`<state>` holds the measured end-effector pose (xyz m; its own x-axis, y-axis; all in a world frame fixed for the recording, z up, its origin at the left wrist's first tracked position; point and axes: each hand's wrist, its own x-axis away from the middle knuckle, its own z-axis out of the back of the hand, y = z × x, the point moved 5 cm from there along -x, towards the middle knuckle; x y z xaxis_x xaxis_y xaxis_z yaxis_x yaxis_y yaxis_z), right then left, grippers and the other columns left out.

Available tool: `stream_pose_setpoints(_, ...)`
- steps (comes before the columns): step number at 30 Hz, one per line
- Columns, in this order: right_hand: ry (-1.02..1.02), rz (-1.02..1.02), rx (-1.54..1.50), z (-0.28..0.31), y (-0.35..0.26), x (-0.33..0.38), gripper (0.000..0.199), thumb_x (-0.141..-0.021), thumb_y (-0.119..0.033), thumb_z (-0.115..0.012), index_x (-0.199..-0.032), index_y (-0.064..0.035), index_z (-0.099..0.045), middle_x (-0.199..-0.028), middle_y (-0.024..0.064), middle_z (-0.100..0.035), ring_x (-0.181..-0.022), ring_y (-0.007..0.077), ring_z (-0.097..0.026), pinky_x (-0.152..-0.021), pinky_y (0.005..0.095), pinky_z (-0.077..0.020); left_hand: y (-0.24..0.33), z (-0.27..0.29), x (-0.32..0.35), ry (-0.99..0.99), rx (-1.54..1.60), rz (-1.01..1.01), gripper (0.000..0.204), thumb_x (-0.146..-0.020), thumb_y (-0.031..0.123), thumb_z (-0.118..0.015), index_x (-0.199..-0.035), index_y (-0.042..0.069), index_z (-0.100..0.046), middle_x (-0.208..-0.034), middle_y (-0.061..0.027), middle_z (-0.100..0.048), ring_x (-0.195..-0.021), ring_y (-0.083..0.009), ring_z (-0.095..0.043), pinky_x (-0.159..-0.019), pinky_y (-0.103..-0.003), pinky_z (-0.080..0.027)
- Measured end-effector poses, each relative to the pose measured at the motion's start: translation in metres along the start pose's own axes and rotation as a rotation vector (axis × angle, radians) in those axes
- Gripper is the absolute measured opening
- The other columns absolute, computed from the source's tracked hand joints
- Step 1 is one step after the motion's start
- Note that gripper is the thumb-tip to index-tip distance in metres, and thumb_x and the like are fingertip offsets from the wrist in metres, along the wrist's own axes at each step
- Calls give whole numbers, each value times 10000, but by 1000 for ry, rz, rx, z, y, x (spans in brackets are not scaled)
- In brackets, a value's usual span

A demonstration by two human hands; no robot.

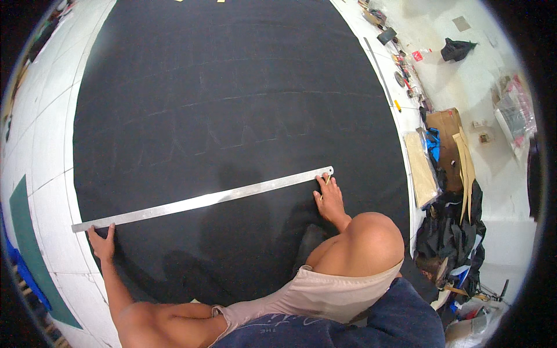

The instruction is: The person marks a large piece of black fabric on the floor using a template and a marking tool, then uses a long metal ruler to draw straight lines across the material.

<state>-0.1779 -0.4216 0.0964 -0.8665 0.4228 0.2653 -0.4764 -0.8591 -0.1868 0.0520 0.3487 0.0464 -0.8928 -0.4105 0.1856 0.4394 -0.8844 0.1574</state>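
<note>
A long metal ruler (203, 199) lies slantwise across a large sheet of black cloth (232, 116), its right end farther from me. My left hand (102, 243) rests at the ruler's left end, thumb and fingers spread against its near edge. At the other end, the fingertips of my right hand (332, 203) touch the ruler near its hanging hole. A thin yellowish stick (328, 179), like a pencil, pokes out between the right hand's fingers; its tip is too small to make out. Faint pale lines run over the cloth beyond the ruler.
White tiles (52, 145) border the cloth on the left, with a green mat (40, 261) beyond. Along the right edge lie a thin metal strip (378, 69), a yellow marker-like item (397, 105), small tools, brown cardboard (445, 139) and a heap of black material (449, 238).
</note>
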Motion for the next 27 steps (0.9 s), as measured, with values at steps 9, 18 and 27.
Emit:
stream_pose_setpoints(9, 7, 9, 26, 3, 4, -1, 564, -991, -221, -607, -1515, -116, -425, -1619, 191, -351, -1474, 476, -323, -1170, 558, -317, 3, 2, 5, 4, 19, -27, 1021, -829, 643, -745, -1535, 9, -368, -1584, -229, -376, -1476, -386, -348, -1178, -542, -311)
stream_pose_setpoints(18, 68, 102, 13, 16, -13, -14, 557, -869, -200, -720, -1383, -40, -574, -1478, 233, -505, -1351, 426, -468, -1100, 518, -414, 3, 13, 9, -42, -25, -21, 1048, -812, 651, -752, -1518, -37, -393, -1583, -248, -390, -1485, -392, -348, -1219, -481, -283)
stream_pose_setpoints(27, 151, 174, -8, -4, 21, 5, 571, -936, -52, -645, -1478, -33, -465, -1564, 260, -408, -1457, 467, -356, -1220, 507, -280, 31, 32, 28, -23, 119, 43, 1198, -710, 697, -810, -1551, -1, -320, -1623, -247, -314, -1530, -396, -249, -1210, -609, -215)
